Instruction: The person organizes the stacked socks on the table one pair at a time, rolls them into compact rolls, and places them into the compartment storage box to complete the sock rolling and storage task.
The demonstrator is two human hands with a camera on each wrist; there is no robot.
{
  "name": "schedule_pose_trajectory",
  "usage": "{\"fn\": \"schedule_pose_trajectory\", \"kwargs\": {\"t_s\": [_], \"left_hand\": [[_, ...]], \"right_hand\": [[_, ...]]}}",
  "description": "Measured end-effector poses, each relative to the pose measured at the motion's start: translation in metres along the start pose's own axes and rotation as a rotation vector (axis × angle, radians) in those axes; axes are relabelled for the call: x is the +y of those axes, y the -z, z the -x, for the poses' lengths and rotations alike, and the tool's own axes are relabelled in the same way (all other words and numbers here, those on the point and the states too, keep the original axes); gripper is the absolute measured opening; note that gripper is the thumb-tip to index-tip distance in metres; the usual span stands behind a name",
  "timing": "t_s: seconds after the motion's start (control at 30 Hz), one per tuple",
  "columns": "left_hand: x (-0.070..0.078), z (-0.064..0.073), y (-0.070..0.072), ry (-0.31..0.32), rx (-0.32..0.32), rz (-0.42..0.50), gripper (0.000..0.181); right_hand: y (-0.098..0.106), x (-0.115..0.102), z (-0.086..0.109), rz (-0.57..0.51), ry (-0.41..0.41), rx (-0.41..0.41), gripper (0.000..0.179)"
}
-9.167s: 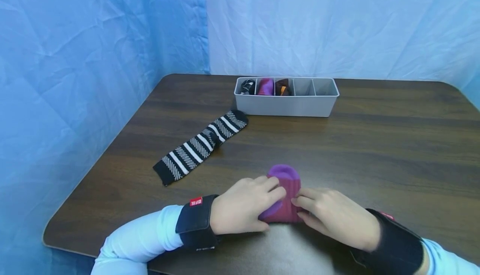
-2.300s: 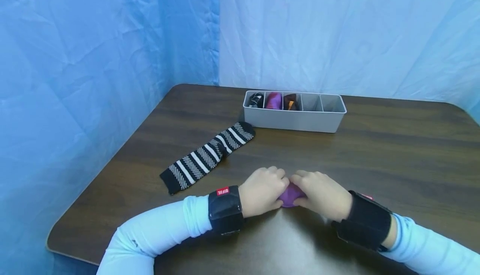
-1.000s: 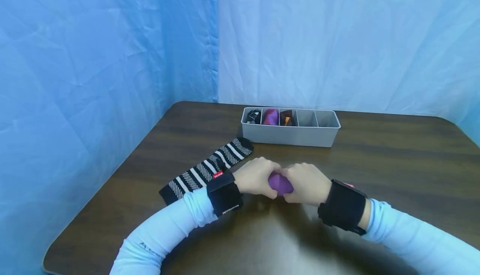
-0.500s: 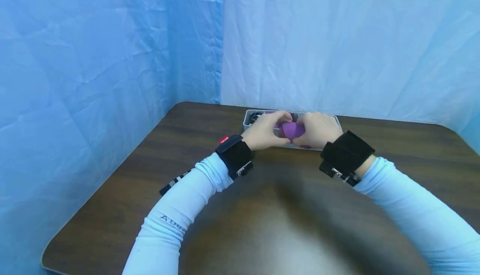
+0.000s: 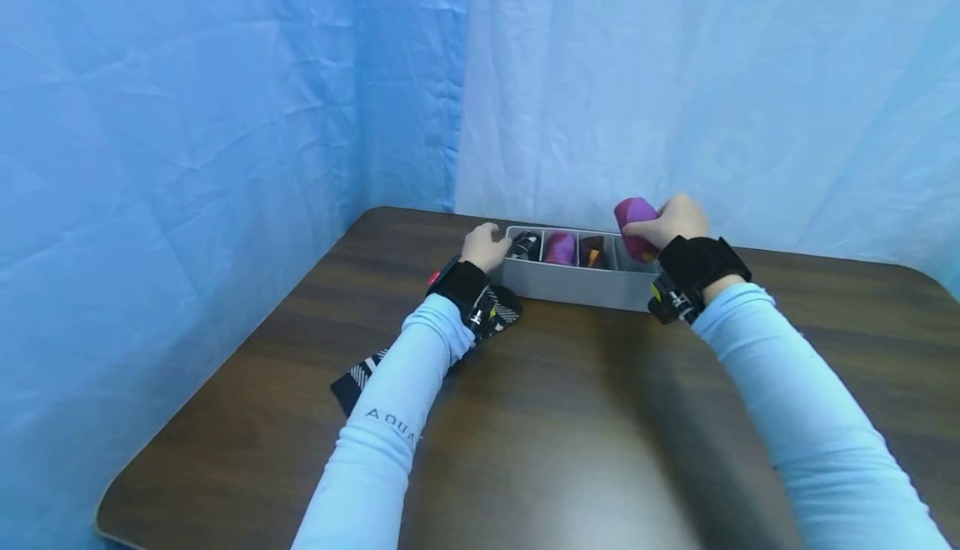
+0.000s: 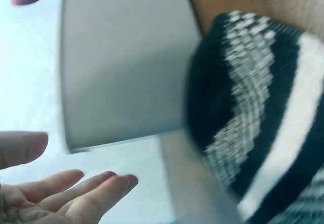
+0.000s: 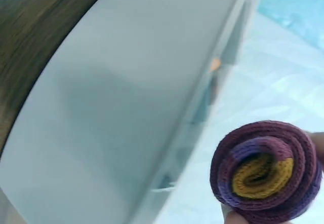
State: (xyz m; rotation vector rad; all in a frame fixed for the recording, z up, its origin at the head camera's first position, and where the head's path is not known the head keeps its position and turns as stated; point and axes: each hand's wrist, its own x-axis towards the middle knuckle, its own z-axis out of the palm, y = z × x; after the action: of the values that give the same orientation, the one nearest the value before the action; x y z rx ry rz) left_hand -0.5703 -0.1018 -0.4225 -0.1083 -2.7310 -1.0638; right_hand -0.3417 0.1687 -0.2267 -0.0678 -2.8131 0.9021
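Observation:
My right hand (image 5: 681, 221) grips a rolled-up purple and maroon sock (image 5: 636, 221) above the right end of the grey divided box (image 5: 573, 287). In the right wrist view the rolled sock (image 7: 268, 171) shows its spiral end, with a yellow patch at the core. My left hand (image 5: 482, 247) is at the box's left end. Its thumb and fingers (image 6: 96, 198) are spread apart in the left wrist view, beside the box's corner, with nothing between them. A black-and-white striped sock (image 6: 238, 97) lies flat on the table, partly covered by my left arm in the head view.
Inside the box, from the left, sit a black-and-white rolled sock (image 5: 525, 246), a purple one (image 5: 560, 247) and a brown one with orange (image 5: 592, 252), one per compartment. Blue curtains (image 5: 585, 100) hang behind the brown wooden table (image 5: 525, 433).
The purple sock was flat, got rolled up between both hands, then travelled forward to the box. My left hand has since released it and moved left; my right hand carried it right.

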Motion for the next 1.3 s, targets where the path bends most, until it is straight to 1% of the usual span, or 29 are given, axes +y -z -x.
{"fn": "schedule_pose_trajectory", "kwargs": {"t_s": [0.03,0.07,0.1,0.13,0.17,0.2,0.23,0.27,0.3,0.33,0.37,0.4,0.47,0.53,0.57,0.6,0.63,0.67,0.77,0.87,0.9,0.93,0.97,1.0,1.03,1.07,1.1,1.2,1.3], "left_hand": [[-0.023,-0.023,-0.021,0.015,0.0,0.02,0.051],[-0.041,-0.04,-0.037,0.033,-0.019,0.049,0.051],[-0.057,-0.056,-0.05,0.049,-0.041,0.08,0.052],[-0.069,-0.069,-0.062,0.066,-0.065,0.123,0.051],[-0.078,-0.077,-0.071,0.07,-0.07,0.158,0.05],[-0.083,-0.082,-0.076,0.078,-0.089,0.212,0.049],[-0.083,-0.083,-0.078,0.088,-0.106,0.251,0.047],[-0.08,-0.078,-0.076,0.098,-0.122,0.293,0.045],[-0.071,-0.068,-0.069,0.117,-0.138,0.328,0.043],[-0.057,-0.053,-0.058,0.135,-0.147,0.353,0.039],[-0.039,-0.032,-0.043,0.151,-0.152,0.359,0.036],[-0.026,-0.017,-0.03,0.152,-0.164,0.377,0.036],[0.0,0.012,-0.005,0.163,-0.169,0.373,0.034],[0.018,0.032,0.013,0.156,-0.166,0.358,0.035],[0.024,0.039,0.02,0.149,-0.168,0.359,0.035],[0.025,0.041,0.023,0.14,-0.173,0.368,0.037],[0.031,0.047,0.028,0.134,-0.166,0.364,0.036],[0.037,0.055,0.035,0.143,-0.172,0.368,0.036],[0.046,0.067,0.045,0.18,-0.179,0.391,0.035],[0.047,0.066,0.047,0.219,-0.18,0.401,0.034],[0.047,0.065,0.047,0.221,-0.17,0.402,0.036],[0.045,0.064,0.047,0.223,-0.179,0.418,0.037],[0.045,0.063,0.047,0.213,-0.18,0.414,0.038],[0.045,0.063,0.046,0.223,-0.166,0.401,0.04],[0.046,0.063,0.045,0.218,-0.167,0.4,0.041],[0.046,0.062,0.044,0.219,-0.154,0.385,0.042],[0.047,0.063,0.043,0.219,-0.156,0.379,0.042],[0.051,0.067,0.043,0.227,-0.165,0.383,0.043],[0.051,0.068,0.04,0.2,-0.173,0.398,0.043]], "right_hand": [[-0.002,0.002,-0.001,0.0,-0.023,0.011,0.052],[-0.003,0.004,-0.002,0.004,-0.042,0.02,0.053],[-0.005,0.006,-0.003,0.011,-0.057,0.028,0.054],[-0.006,0.008,-0.004,0.016,-0.073,0.035,0.055],[-0.008,0.01,-0.005,0.023,-0.084,0.042,0.056],[-0.009,0.012,-0.006,0.034,-0.085,0.048,0.056],[-0.011,0.014,-0.007,0.048,-0.079,0.055,0.056],[-0.013,0.015,-0.008,0.062,-0.071,0.061,0.055],[-0.014,0.016,-0.009,0.075,-0.06,0.062,0.054],[-0.016,0.017,-0.01,0.089,-0.047,0.062,0.054],[-0.018,0.017,-0.011,0.105,-0.027,0.062,0.053],[-0.02,0.016,-0.011,0.127,-0.007,0.065,0.051],[-0.023,0.013,-0.011,0.162,0.02,0.067,0.049],[-0.025,0.008,-0.01,0.203,0.033,0.073,0.046],[-0.027,0.005,-0.011,0.233,0.04,0.078,0.045],[-0.028,0.003,-0.01,0.263,0.04,0.084,0.044],[-0.029,0.001,-0.011,0.298,0.039,0.085,0.044],[-0.031,-0.002,-0.011,0.327,0.033,0.084,0.043],[-0.036,-0.006,-0.012,0.406,0.039,0.085,0.04],[-0.038,-0.01,-0.011,0.436,0.034,0.079,0.036],[-0.038,-0.011,-0.011,0.438,0.037,0.083,0.034],[-0.039,-0.012,-0.01,0.446,0.037,0.084,0.033],[-0.039,-0.013,-0.01,0.45,0.039,0.087,0.032],[-0.039,-0.014,-0.009,0.458,0.044,0.09,0.03],[-0.04,-0.014,-0.009,0.462,0.044,0.087,0.028],[-0.04,-0.014,-0.008,0.464,0.043,0.089,0.027],[-0.041,-0.014,-0.008,0.466,0.036,0.085,0.025],[-0.043,-0.01,-0.008,0.469,0.012,0.049,0.024],[-0.044,-0.006,-0.008,0.467,-0.011,0.004,0.027]]}}
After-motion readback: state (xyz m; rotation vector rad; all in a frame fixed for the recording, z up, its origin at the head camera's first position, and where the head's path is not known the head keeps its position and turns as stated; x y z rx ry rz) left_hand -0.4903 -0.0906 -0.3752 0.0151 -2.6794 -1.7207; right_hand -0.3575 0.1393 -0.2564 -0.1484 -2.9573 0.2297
